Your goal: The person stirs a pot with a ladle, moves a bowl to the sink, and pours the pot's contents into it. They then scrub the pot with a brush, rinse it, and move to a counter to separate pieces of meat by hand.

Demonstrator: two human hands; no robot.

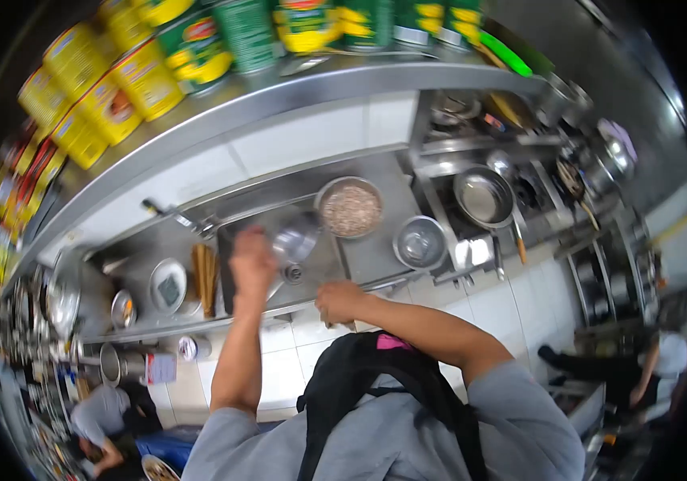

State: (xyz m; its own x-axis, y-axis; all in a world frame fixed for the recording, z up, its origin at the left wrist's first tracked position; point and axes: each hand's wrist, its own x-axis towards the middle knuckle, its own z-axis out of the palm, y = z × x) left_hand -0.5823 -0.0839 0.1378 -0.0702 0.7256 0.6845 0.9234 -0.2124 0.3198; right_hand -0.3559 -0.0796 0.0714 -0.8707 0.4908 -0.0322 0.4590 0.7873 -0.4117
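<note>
My left hand (253, 260) is raised over the left part of the steel sink (323, 268), its fingers smeared by motion. Just right of it, a shiny metal bowl (297, 239) sits in the basin above the drain (294, 274). At the sink's front edge my right hand (340, 303) is closed, fingers curled in; I cannot tell what it holds. Beyond it, a round pan (349, 207) full of pinkish-brown pieces rests on the sink's right side. A smaller metal bowl (420, 243) stands right of that pan.
A faucet (183, 220) reaches in from the back left. Left of the sink are wooden sticks (205, 280) and a white bowl (169, 286). A frying pan (484, 197) sits on the stove. Cans (151, 76) line the shelf above. Two people (107, 417) work behind me.
</note>
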